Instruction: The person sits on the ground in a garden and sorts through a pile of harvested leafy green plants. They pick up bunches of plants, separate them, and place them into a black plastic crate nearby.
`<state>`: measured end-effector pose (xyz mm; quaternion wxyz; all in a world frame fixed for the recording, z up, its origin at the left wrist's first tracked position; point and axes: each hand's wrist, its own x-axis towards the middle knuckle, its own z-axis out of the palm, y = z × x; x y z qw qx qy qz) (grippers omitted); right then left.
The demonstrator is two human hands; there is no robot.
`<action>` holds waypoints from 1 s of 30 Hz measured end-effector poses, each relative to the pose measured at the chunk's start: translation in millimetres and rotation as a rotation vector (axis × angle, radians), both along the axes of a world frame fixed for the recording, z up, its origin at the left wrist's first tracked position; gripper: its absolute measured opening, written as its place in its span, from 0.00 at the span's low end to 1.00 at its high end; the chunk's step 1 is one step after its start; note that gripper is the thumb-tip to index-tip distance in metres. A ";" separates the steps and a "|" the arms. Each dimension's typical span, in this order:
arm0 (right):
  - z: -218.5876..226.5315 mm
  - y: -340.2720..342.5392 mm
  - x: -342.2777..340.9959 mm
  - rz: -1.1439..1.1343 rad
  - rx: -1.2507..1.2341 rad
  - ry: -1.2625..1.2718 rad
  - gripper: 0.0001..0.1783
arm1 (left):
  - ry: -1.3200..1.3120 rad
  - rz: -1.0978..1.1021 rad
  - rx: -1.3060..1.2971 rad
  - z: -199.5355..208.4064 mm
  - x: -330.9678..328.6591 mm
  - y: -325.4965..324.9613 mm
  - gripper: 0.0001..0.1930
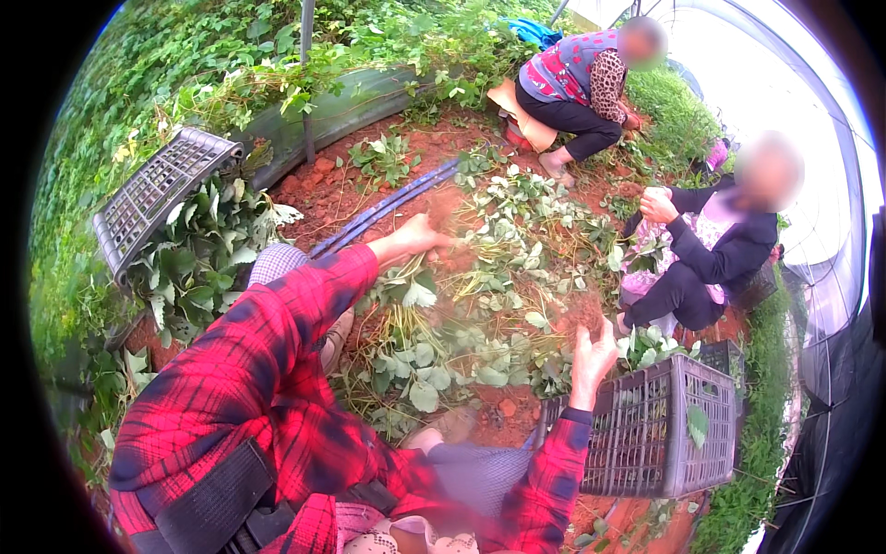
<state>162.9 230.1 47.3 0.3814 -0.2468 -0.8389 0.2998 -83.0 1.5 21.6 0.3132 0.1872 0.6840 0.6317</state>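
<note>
My left hand (418, 237) reaches over the plant pile, its fingers closed around what looks like a leafy seedling. A blurred clump of brown roots (452, 210) shows above those fingers, and a few leaves (419, 293) hang beneath. To the right, my right hand (592, 362) is raised with its thumb and fingers closed at another seedling, whose reddish-brown root clump (581, 316) sticks up above the fingertips. Between and below both hands, loose seedlings (503, 277) with green leaves and long pale stems lie spread over the red soil.
A dark plastic crate (637, 429) stands beside my right forearm. Another crate (166, 198) tilts at left over bunched leaves. One person (577, 88) crouches on a low seat at the back; another (715, 245) sits at right handling plants. Blue tubing (383, 208) and a metal pole (307, 83) stand near.
</note>
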 end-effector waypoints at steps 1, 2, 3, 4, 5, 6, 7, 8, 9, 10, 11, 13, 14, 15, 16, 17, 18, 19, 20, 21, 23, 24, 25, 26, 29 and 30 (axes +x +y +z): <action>1.0 -3.0 -2.4 0.012 -0.019 -0.006 0.17 | 0.030 -0.014 0.001 17.2 9.0 -4.1 0.07; 1.9 -4.7 -3.7 0.016 -0.033 -0.020 0.17 | 0.062 -0.034 0.038 21.1 12.2 -3.2 0.09; 0.7 -4.4 -5.4 0.042 -0.023 -0.001 0.16 | 0.093 -0.054 0.074 23.5 14.6 -2.8 0.11; -2.2 -2.7 -7.4 0.067 -0.014 0.017 0.15 | 0.124 -0.075 0.111 23.7 15.6 -3.6 0.13; -1.8 -4.4 -11.4 0.100 -0.009 0.042 0.14 | 0.109 -0.099 0.113 20.8 12.1 -5.1 0.17; 0.1 -6.1 -14.9 0.140 -0.173 0.051 0.14 | 0.120 -0.083 0.164 17.5 10.5 -7.2 0.18; 3.4 -8.3 -18.4 0.181 -0.338 0.058 0.13 | 0.131 -0.068 0.214 14.0 9.1 -10.0 0.19; 7.3 -9.0 -18.2 0.211 -0.498 0.065 0.13 | 0.139 -0.062 0.270 15.0 10.3 -9.6 0.20; 2.1 -5.5 -19.8 0.189 -0.497 -0.033 0.13 | 0.134 -0.047 0.236 16.7 11.3 -11.9 0.21; -15.5 4.9 -23.9 0.163 -0.501 -0.126 0.12 | 0.131 -0.037 0.197 22.9 14.7 -15.8 0.22; -28.6 29.4 -19.7 0.093 -0.473 -0.207 0.12 | 0.128 -0.067 0.195 35.4 19.8 -4.2 0.22; -123.7 69.8 -23.7 -0.083 -0.015 -0.250 0.12 | 0.186 0.031 0.455 48.0 46.6 -4.6 0.15; -112.6 55.8 -38.4 -0.045 -0.429 -0.156 0.14 | 0.209 0.056 0.442 56.0 37.9 -13.7 0.13; -97.1 49.4 -42.5 0.031 -0.569 -0.076 0.16 | 0.208 0.064 0.419 56.5 36.1 -17.7 0.12; -88.5 47.3 -50.8 0.105 -0.708 0.005 0.19 | 0.168 0.023 0.256 54.9 24.7 -21.0 0.14; -101.3 45.4 -40.1 0.005 -0.460 -0.167 0.18 | 0.115 -0.034 0.088 48.9 23.8 -21.6 0.15; -111.1 52.7 -37.5 -0.097 -0.194 -0.311 0.18 | 0.122 -0.031 0.122 55.5 28.6 -16.8 0.15; -119.7 61.7 -37.4 -0.200 0.072 -0.454 0.17 | 0.130 -0.028 0.157 63.5 39.2 -14.0 0.15; -126.9 71.2 -43.4 -0.198 -0.025 -0.392 0.18 | 0.130 -0.020 0.185 66.8 46.1 -11.9 0.15; -129.7 80.2 -52.8 -0.191 -0.121 -0.334 0.18 | 0.109 -0.040 0.233 59.9 45.1 -7.8 0.13; -119.3 71.4 -67.6 -0.082 -0.444 -0.209 0.21 | 0.109 -0.085 0.187 46.9 40.6 -9.7 0.13; -121.5 66.7 -66.9 -0.225 -0.137 -0.310 0.20 | 0.111 -0.121 0.177 43.3 38.5 -4.6 0.13; -119.8 66.9 -65.6 -0.243 -0.214 -0.312 0.20 | 0.105 -0.161 0.149 40.3 35.7 2.9 0.18; -111.9 55.3 -64.5 -0.248 -0.300 -0.325 0.21 | 0.114 -0.180 0.158 35.3 35.7 6.1 0.20; -117.9 51.2 -64.6 -0.132 -0.232 -0.216 0.25 | 0.196 -0.252 0.165 23.2 41.0 22.9 0.28; -113.1 43.3 -66.0 -0.094 -0.406 -0.188 0.27 | 0.233 -0.251 0.197 14.1 45.9 28.7 0.27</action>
